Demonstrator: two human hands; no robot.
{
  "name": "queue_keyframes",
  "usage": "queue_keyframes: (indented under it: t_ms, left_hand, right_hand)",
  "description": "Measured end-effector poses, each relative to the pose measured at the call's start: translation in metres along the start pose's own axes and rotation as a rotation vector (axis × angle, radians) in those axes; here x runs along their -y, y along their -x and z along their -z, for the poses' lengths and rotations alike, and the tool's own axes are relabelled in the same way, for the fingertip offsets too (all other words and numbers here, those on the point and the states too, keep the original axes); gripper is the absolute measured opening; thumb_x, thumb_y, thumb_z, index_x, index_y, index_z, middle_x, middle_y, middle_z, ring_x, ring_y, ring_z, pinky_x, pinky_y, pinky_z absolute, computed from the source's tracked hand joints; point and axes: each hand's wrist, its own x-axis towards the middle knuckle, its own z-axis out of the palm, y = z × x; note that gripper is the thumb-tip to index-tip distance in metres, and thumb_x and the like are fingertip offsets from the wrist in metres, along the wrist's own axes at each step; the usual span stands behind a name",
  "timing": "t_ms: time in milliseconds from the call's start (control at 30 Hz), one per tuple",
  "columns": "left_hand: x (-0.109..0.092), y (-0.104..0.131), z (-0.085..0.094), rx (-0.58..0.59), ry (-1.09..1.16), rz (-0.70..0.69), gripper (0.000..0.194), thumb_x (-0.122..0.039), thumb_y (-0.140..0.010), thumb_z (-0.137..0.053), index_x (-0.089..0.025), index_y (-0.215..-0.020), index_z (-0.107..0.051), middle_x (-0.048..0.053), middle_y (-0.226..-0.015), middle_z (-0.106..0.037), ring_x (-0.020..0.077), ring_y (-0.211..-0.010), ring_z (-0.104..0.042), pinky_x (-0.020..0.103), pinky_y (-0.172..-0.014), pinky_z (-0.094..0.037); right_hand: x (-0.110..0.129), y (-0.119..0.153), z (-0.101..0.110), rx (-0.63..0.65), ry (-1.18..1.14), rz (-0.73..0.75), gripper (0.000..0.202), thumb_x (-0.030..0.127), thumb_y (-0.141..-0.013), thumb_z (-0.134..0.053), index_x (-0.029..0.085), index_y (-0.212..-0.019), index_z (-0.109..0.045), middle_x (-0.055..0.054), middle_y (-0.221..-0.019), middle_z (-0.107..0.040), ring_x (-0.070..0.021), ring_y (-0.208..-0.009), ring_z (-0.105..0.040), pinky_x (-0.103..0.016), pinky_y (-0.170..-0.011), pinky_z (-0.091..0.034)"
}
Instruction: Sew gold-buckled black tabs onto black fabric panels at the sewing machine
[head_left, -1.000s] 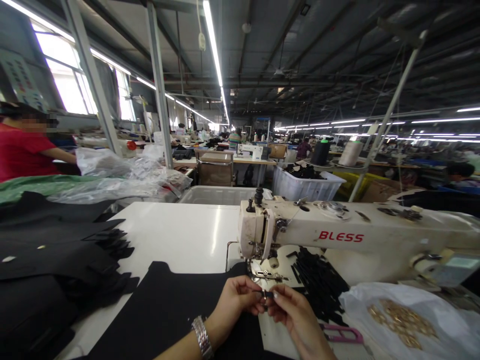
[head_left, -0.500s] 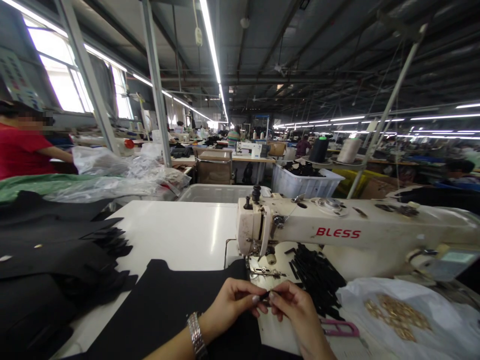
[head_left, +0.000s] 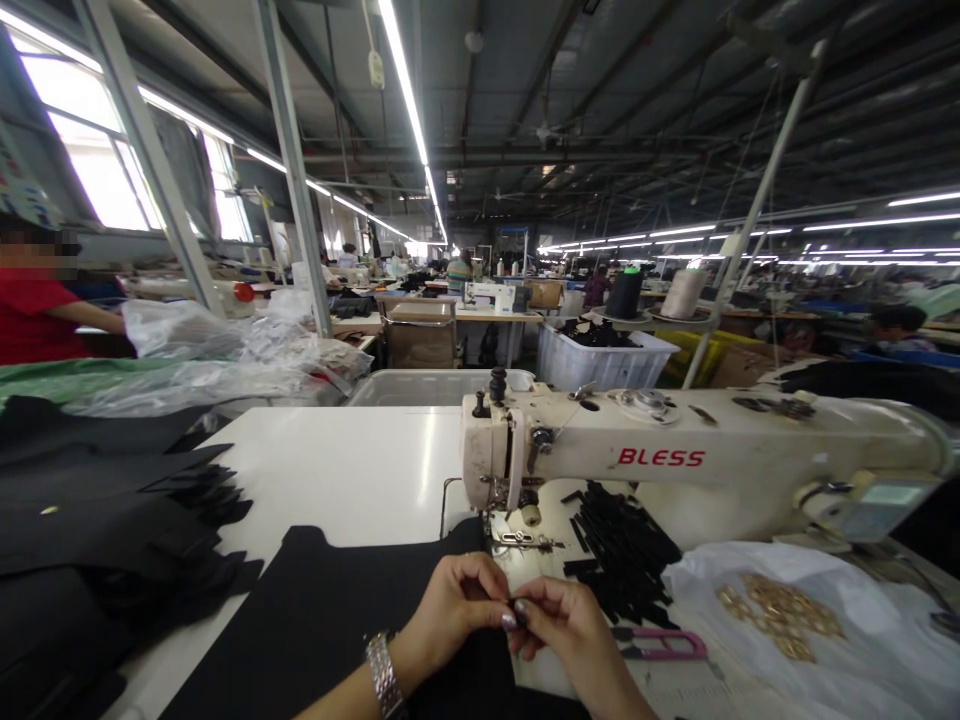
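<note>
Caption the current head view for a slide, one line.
Left hand and right hand pinch a small dark piece before a BLESS sewing machine, black strips lying to the right.

Fabric panel lies left of strip pile.

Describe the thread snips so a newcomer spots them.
Find the sewing machine marked BLESS, then the heap of black strips below its arm. Just nearer the camera, between the right hand and the white plastic bag, lie the thread snips. Their purple-pink handle sets them apart from the black strips and the bag's gold-coloured metal pieces.
</note>
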Motion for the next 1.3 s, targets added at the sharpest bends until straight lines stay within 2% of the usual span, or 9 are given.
queue_keyframes:
  t_ms: [67,133,267,433,533,633,933,1300]
  left_hand:
    - [-0.001,-0.001,-0.001,-0.064,-0.032,-0.004,0.025,-0.013,-0.046,-0.078,-0.009,-0.048,-0.054,0.001,-0.061,-0.058,0.0083,-0.053,-0.054,0.017,-0.049,-0.044]
    - [-0.002,-0.002,-0.001,-0.11,-0.057,0.003,0.027,-0.016,-0.047,-0.078,-0.009,-0.047,-0.052,0.002,-0.063,-0.059,0.0082,-0.054,-0.054,0.017,-0.049,-0.043]
    - [-0.003,-0.001,-0.004,-0.101,-0.073,0.056,0.029,-0.019,-0.05,-0.077,-0.008,-0.048,-0.051,0.002,-0.057,-0.06,0.0071,-0.048,-0.052,0.017,-0.047,-0.04]
    - [-0.002,0.0,-0.003,-0.023,-0.03,0.105,0.025,-0.017,-0.051,-0.076,-0.008,-0.052,-0.053,0.004,-0.06,-0.064,0.0088,-0.052,-0.056,0.017,-0.049,-0.043]
    - [-0.001,0.0,-0.002,-0.03,-0.014,0.11,0.027,-0.014,-0.049,-0.077,-0.009,-0.053,-0.051,0.004,-0.064,-0.065,0.0096,-0.055,-0.059,0.018,-0.053,-0.045]
    - [-0.002,0.0,-0.002,-0.054,-0.024,0.091,0.029,-0.014,-0.05,-0.077,-0.01,-0.056,-0.048,0.003,-0.064,-0.065,0.0085,-0.055,-0.059,0.016,-0.052,-0.045]
    - [-0.008,0.0,-0.003,-0.093,-0.075,0.068,0.032,-0.017,-0.052,-0.076,-0.011,-0.065,-0.048,0.0,-0.065,-0.061,0.0068,-0.056,-0.057,0.017,-0.056,-0.046]
    - [-0.01,0.002,-0.005,-0.099,-0.195,0.061,0.03,-0.016,-0.053,-0.074,-0.01,-0.068,-0.05,0.001,-0.067,-0.06,0.0051,-0.055,-0.054,0.014,-0.053,-0.043]
  right_hand:
    - [0.001,0.001,-0.001,-0.02,0.065,0.056,0.038,0.048,-0.07,-0.058,0.011,-0.078,-0.063,-0.006,-0.059,-0.063,-0.0142,-0.052,-0.058,-0.023,-0.047,-0.043]
    - [0.003,0.003,-0.004,-0.073,0.141,0.109,0.036,0.046,-0.071,-0.058,0.013,-0.084,-0.063,-0.007,-0.065,-0.064,-0.0156,-0.058,-0.059,-0.024,-0.052,-0.044]
    - [0.002,0.003,-0.005,-0.18,0.268,0.142,0.031,0.045,-0.065,-0.064,0.014,-0.067,-0.065,-0.004,-0.055,-0.061,-0.0132,-0.05,-0.054,-0.022,-0.047,-0.042]
    - [-0.006,-0.005,0.005,-0.129,0.051,0.002,0.04,0.051,-0.055,-0.068,0.012,-0.06,-0.061,-0.004,-0.049,-0.059,-0.0111,-0.041,-0.052,-0.02,-0.04,-0.039]
    - [-0.008,-0.008,0.01,-0.11,-0.019,-0.087,0.042,0.05,-0.048,-0.073,0.011,-0.06,-0.061,-0.004,-0.047,-0.058,-0.0114,-0.04,-0.053,-0.021,-0.04,-0.04]
    - [-0.005,-0.008,0.01,-0.092,-0.043,-0.132,0.041,0.046,-0.045,-0.076,0.01,-0.062,-0.062,-0.004,-0.049,-0.059,-0.0118,-0.041,-0.054,-0.021,-0.041,-0.04]
    - [0.005,0.001,0.002,-0.115,-0.073,-0.09,0.03,0.033,-0.049,-0.077,0.011,-0.064,-0.064,-0.003,-0.051,-0.062,-0.011,-0.045,-0.055,-0.02,-0.044,-0.042]
    - [0.009,0.0,0.004,-0.137,0.098,-0.04,0.033,0.042,-0.053,-0.072,0.012,-0.063,-0.065,-0.004,-0.052,-0.062,-0.0141,-0.047,-0.056,-0.024,-0.045,-0.044]
